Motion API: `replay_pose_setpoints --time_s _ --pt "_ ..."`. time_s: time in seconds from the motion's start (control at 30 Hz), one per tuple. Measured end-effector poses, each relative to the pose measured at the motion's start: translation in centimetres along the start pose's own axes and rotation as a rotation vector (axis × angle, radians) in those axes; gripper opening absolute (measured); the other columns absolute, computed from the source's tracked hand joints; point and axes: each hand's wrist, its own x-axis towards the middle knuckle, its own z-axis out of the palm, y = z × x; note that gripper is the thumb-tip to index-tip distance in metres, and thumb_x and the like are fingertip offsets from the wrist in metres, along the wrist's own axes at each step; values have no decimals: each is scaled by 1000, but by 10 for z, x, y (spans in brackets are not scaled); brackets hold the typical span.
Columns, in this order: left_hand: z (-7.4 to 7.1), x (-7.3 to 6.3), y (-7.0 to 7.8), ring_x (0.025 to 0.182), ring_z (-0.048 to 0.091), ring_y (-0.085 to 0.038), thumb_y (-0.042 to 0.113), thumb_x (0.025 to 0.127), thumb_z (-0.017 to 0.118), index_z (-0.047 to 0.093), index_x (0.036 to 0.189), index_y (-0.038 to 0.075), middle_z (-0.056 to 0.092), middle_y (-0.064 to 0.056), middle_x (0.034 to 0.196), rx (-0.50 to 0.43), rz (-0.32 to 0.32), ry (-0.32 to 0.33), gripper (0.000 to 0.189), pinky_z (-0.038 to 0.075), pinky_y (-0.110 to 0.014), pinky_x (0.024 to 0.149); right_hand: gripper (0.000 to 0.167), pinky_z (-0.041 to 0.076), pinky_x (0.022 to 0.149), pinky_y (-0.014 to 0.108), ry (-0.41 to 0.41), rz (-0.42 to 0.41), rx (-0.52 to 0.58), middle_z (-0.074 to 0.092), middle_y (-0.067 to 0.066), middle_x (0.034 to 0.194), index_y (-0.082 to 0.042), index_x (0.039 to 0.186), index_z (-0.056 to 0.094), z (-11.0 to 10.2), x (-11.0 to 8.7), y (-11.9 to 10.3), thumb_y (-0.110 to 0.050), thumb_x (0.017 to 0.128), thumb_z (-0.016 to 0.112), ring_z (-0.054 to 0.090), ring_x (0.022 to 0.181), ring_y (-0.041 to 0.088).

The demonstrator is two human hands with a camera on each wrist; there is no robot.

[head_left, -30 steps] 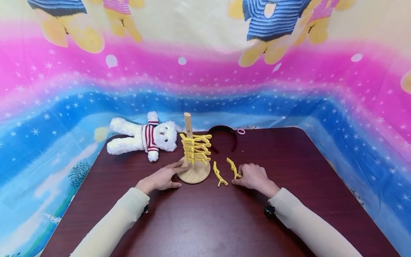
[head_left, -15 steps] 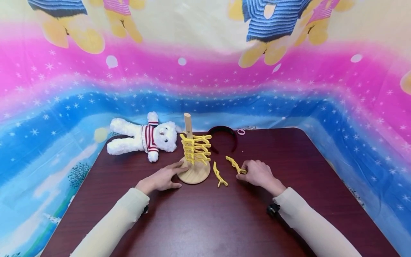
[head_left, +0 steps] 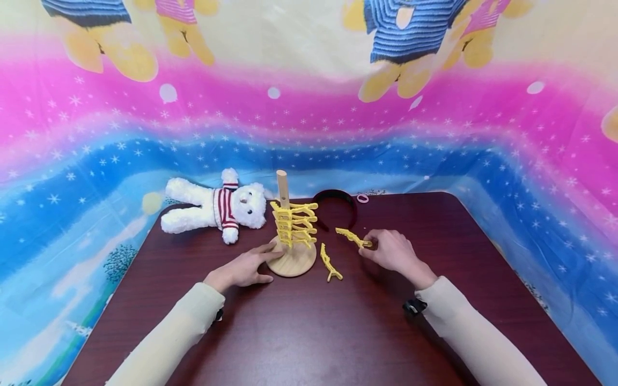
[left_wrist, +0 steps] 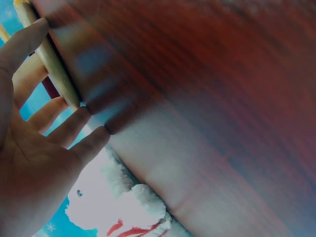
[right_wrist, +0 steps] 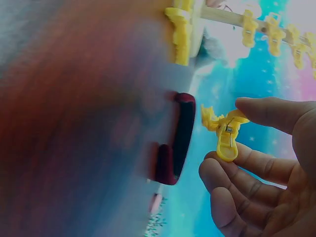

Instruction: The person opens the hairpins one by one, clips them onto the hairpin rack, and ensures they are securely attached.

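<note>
Right hand [head_left: 388, 249]: While its wrist bends inward over the table [head_left: 309, 332], this hand grasps a yellow hair clip [head_left: 350, 236], pinching the handle end between thumb and finger.
Pinched clip: right of centre, between the right hand and the wooden stand [head_left: 294, 265], touching only the fingers; its toothed end points left and slightly away from the person. The right wrist view shows its small metal spring and, behind it, the printed backdrop [head_left: 289, 118].
Left hand [head_left: 241, 268]: released, fingers extended and grasping nothing; it rests against the left side of the stand's round base.
Stand: upright near the middle, a pale post on a disc, with several stacked yellow clips [head_left: 286, 221] fastened to the post, handles pointing right.
Loose clip [head_left: 330, 264]: lying on the table just right of the base.
White teddy bear [head_left: 224, 209]: on its back left of the stand, head toward it, in a red-and-white striped top.
Dark red headband [head_left: 333, 192]: behind the loose clip, near the far edge, with a pale pink ring [head_left: 362, 194] just right of it.
</note>
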Motion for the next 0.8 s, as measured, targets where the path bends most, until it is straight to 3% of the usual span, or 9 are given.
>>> replay_pose_setpoints --time_s 0.4,0.8 --pt "1 0 -1 144 37 -42 28 90 74 44 153 20 26 -19 164 -11 -9 1 70 40 -53 112 27 50 65 32 111 -135 78 73 0 83 -12 99 77 -33 9 -18 -36 85 76 61 69 12" --pt "1 1 -1 143 38 -43 28 89 75 44 152 17 27 -21 163 -8 3 13 71 40 -54 111 22 50 69 34 156 -238 83 75 -2 85 -15 101 78 -65 11 -45 -33 88 74 66 75 13"
